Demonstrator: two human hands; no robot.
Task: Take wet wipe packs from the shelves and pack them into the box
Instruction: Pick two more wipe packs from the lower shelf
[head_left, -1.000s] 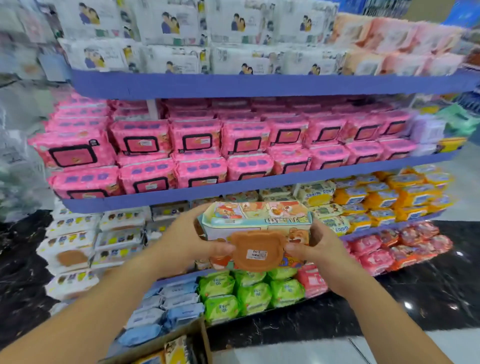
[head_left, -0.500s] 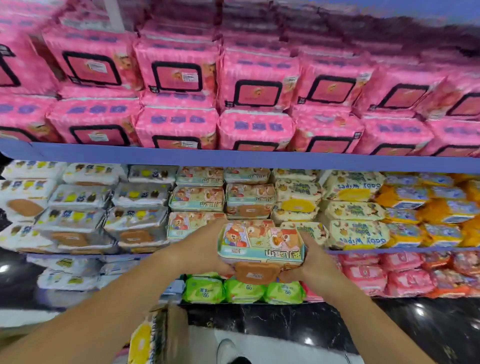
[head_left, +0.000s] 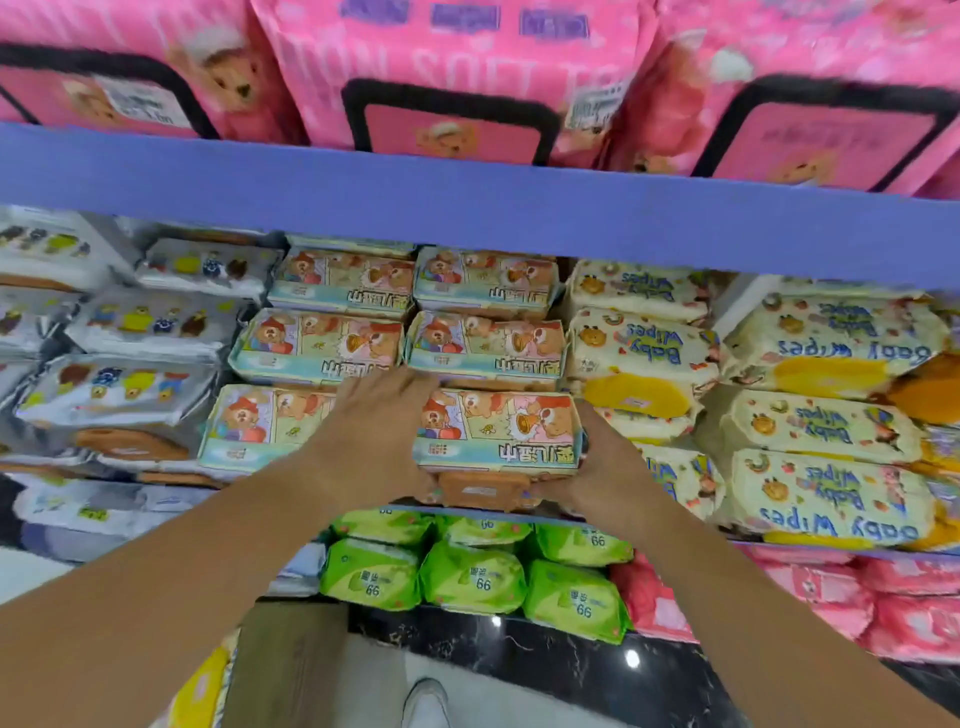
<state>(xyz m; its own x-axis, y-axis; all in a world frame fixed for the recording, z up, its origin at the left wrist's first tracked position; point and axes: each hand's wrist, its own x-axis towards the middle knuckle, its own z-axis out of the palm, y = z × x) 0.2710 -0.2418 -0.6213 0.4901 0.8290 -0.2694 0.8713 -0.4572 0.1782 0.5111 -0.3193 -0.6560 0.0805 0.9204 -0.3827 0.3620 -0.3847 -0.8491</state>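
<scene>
A bear-print wet wipe pack (head_left: 498, 431) with a brown lid sits at the front edge of the middle shelf (head_left: 467, 218), below two stacked packs of the same print. My left hand (head_left: 374, 431) grips its left end and my right hand (head_left: 602, 462) grips its right end, fingers curled round the sides. More bear-print packs (head_left: 322, 343) fill the shelf to the left and behind. The cardboard box (head_left: 285, 665) shows only as a flap at the bottom left, with a yellow pack (head_left: 202, 691) inside.
Pink packs (head_left: 452, 93) crowd the shelf above. Cream "Baby Wipes" packs (head_left: 821, 426) lie to the right, silver packs (head_left: 119, 384) to the left, green packs (head_left: 467, 577) on the shelf below. The floor is dark marble (head_left: 519, 654); a shoe (head_left: 426, 701) is near the bottom edge.
The view has closed in on the middle shelf. The pack, held out in front of the shelves a second ago, is now at the shelf's front edge under the stacked bear-print packs.
</scene>
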